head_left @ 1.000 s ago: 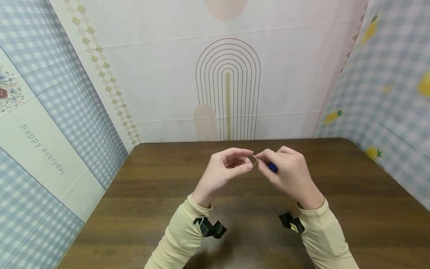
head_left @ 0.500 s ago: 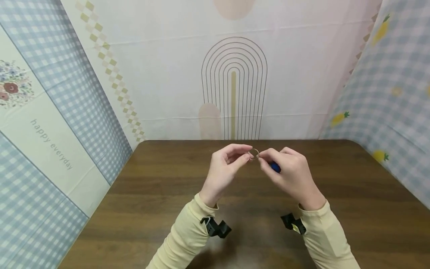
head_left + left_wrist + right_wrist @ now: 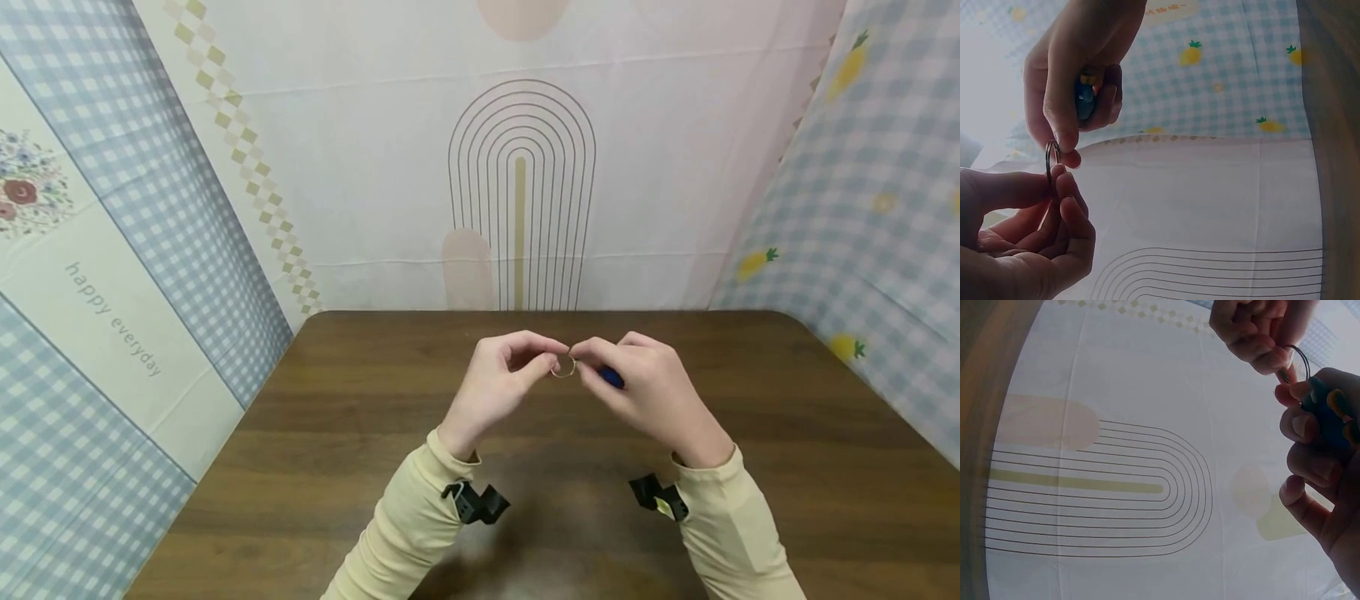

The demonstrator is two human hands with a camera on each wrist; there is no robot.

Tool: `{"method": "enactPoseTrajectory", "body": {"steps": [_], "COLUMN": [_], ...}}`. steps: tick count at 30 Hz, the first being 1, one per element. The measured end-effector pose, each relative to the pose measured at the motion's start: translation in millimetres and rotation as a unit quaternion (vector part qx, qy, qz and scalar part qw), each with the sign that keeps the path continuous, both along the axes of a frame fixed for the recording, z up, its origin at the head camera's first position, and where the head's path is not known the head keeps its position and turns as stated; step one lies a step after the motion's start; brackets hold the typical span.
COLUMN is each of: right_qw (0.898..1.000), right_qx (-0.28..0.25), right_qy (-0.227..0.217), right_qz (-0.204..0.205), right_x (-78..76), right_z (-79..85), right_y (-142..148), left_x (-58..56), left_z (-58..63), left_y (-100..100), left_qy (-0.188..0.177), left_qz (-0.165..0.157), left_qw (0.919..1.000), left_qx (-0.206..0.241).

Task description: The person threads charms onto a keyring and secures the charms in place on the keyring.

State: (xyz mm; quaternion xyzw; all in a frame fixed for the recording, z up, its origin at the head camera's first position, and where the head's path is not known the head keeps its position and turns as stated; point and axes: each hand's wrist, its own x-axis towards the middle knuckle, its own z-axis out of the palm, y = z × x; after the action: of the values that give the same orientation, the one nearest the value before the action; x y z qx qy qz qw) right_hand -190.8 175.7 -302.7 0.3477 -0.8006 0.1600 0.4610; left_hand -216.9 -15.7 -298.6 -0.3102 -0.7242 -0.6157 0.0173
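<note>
A thin metal split key ring (image 3: 564, 377) spans the small gap between the two hands above the table. My left hand (image 3: 495, 379) pinches it between thumb and fingers. My right hand (image 3: 648, 379) has its thumb and index fingertip at the ring's other side. Tucked in the right hand's curled fingers is a small blue keychain charm (image 3: 1325, 419) with yellow-orange parts, mostly covered by the palm. In the left wrist view, the ring (image 3: 1048, 161) stands upright from the left fingertips, its top reaching the right fingertips.
Both hands are over a brown wooden table (image 3: 337, 417). Behind it hangs a pale cloth (image 3: 360, 183) with printed arches, and blue checked cloths (image 3: 847, 250) flank both sides. A small black camera mount (image 3: 476, 503) sits on each sleeve.
Both hands stay together at the ring. The left thumb and fingers have shifted their grip, and the ring has turned between the fingertips. The head view has swung slightly.
</note>
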Motion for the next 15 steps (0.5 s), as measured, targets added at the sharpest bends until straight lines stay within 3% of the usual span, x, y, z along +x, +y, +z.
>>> {"method": "enactPoseTrajectory", "body": {"steps": [5, 8, 10, 12, 15], "right_qw": [0.998, 0.988, 0.971, 0.946, 0.908], "right_qx": [0.016, 0.026, 0.026, 0.020, 0.034], "right_qy": [-0.048, -0.140, -0.227, -0.313, -0.408], "right_qz": [0.030, 0.057, 0.074, 0.081, 0.086], "right_x": [-0.6, -1.5, -4.1, -10.1, -26.0], "right_z": [-1.5, -2.8, -3.5, -5.4, -16.7], "right_y": [4.0, 10.0, 14.1, 17.1, 19.5], "left_x": [0.9, -0.6, -4.1, -10.6, -26.5], "left_z": [0.6, 0.4, -0.6, -2.8, -12.3], "left_y": [-3.3, -5.9, -7.1, -8.2, -7.5], "left_qy": [0.010, 0.018, 0.020, 0.021, 0.029], "left_qz": [-0.003, -0.013, -0.017, -0.018, -0.004], "left_qw": [0.9990, 0.9953, 0.9904, 0.9831, 0.9662], "left_qx": [-0.042, -0.094, -0.136, -0.181, -0.256]}}
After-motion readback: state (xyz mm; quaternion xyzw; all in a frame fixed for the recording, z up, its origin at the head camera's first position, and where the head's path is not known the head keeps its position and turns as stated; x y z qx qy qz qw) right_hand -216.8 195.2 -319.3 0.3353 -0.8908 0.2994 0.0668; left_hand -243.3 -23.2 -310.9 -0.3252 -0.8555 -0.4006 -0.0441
